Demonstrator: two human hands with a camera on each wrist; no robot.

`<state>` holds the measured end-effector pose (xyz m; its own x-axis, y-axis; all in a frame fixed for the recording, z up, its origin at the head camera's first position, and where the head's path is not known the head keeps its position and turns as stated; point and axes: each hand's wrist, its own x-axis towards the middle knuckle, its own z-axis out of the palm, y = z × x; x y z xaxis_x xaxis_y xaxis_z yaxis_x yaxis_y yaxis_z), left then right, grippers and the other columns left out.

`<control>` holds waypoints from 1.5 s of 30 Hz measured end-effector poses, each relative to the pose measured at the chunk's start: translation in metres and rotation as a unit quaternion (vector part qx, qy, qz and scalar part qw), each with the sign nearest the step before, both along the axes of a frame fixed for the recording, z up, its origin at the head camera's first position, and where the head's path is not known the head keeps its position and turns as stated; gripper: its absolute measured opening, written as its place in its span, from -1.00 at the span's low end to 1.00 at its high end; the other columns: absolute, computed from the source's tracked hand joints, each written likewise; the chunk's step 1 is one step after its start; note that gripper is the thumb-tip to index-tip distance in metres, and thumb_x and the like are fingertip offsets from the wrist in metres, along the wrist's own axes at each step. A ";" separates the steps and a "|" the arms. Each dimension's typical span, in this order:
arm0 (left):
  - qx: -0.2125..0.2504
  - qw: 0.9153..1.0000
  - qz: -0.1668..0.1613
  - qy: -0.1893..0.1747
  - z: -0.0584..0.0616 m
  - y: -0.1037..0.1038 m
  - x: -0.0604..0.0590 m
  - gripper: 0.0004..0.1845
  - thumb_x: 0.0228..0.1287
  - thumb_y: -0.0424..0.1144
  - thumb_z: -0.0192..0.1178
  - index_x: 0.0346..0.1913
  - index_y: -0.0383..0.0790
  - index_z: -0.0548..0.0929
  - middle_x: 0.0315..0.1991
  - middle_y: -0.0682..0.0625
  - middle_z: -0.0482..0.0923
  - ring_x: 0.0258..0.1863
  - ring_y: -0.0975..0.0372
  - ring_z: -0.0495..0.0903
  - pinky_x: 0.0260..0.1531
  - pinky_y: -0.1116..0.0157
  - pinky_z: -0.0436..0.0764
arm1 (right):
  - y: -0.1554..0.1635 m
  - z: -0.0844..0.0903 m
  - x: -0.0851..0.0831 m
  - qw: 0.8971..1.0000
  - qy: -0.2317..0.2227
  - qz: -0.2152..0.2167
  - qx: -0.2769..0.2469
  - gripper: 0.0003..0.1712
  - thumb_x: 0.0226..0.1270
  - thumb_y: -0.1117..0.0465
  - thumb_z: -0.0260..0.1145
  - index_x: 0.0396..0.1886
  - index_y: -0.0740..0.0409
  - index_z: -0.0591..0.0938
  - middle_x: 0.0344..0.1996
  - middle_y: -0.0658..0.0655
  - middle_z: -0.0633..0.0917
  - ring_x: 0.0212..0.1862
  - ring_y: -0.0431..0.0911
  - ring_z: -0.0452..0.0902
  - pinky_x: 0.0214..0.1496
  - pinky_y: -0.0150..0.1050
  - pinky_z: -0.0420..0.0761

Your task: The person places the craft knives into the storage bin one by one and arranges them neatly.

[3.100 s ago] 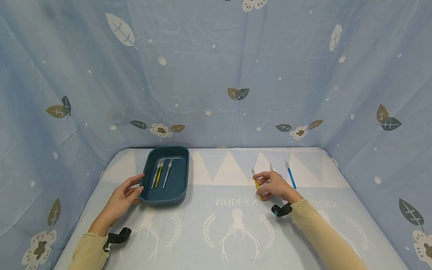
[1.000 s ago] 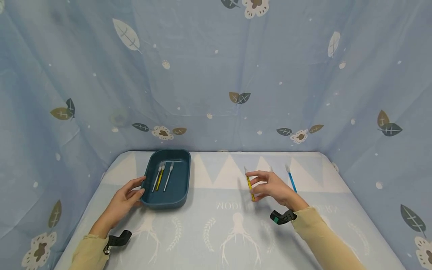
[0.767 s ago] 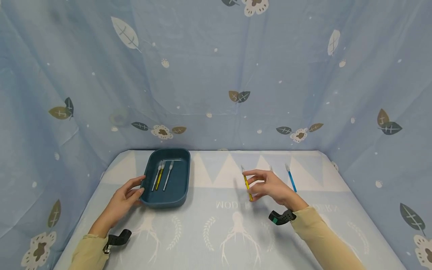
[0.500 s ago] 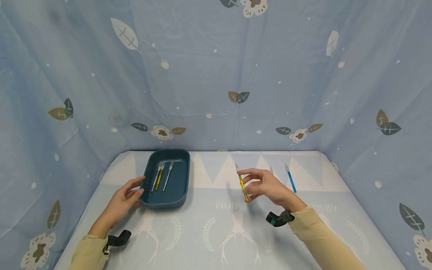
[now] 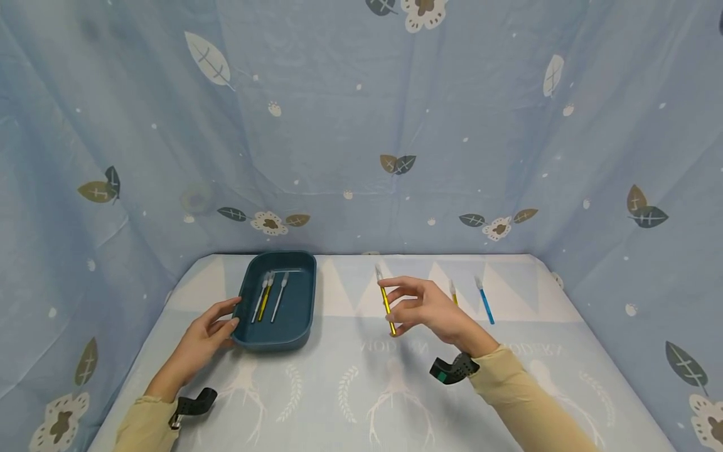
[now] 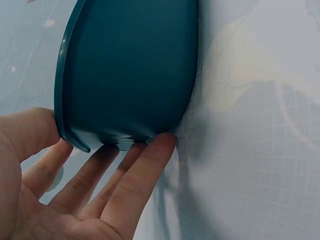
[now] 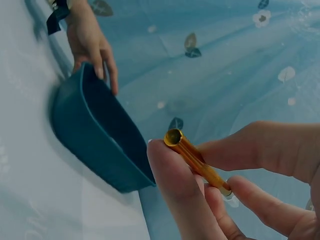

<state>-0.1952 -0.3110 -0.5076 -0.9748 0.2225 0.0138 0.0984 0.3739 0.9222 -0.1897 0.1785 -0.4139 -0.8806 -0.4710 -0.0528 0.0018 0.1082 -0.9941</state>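
In the head view, my right hand (image 5: 426,311) pinches a yellow craft knife (image 5: 386,304) with a clear cap, held above the table with the cap pointing away. In the right wrist view, the round handle end of this yellow craft knife (image 7: 174,137) faces the camera between thumb and fingers. My left hand (image 5: 198,342) holds the left side of a dark teal plastic bin (image 5: 309,301), thumb at the rim. In the left wrist view, fingertips press the outer wall of the bin (image 6: 130,65). Inside lie two silver craft knives (image 5: 278,301) and a yellow one (image 5: 264,304).
Right of my right hand lie a blue capped craft knife (image 5: 484,302) and another yellow one (image 5: 454,292), partly hidden behind the hand. A pale patterned cloth covers the table (image 5: 333,402). A blue printed curtain (image 5: 339,125) encloses the back and sides.
My right hand has lifted the yellow craft knife off the table and carried it left towards the bin. The other yellow knife behind it now shows more. My left hand stays at the bin.
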 end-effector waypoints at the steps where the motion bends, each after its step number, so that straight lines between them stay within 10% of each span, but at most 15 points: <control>1: 0.001 1.000 0.000 0.000 0.000 0.000 0.000 -0.34 0.79 -0.15 0.11 0.74 -0.24 0.19 0.63 -0.45 0.18 0.44 -0.35 0.44 -0.05 0.21 0.79 | -0.002 0.001 0.000 1.000 0.000 -0.001 -0.004 -0.24 0.41 0.39 0.49 0.58 0.23 0.51 0.11 0.40 0.58 -0.14 0.07 0.79 -0.06 0.31 0.80; 45: -0.005 1.000 0.001 0.004 -0.002 0.000 0.000 -0.34 0.79 -0.16 0.12 0.74 -0.25 0.19 0.61 -0.45 0.21 0.43 -0.34 0.46 -0.05 0.18 0.80 | -0.084 0.010 -0.014 0.994 -0.016 0.001 -0.108 -0.23 0.36 0.45 0.52 0.56 0.11 0.55 0.13 0.31 0.58 -0.16 0.07 0.75 -0.01 0.24 0.81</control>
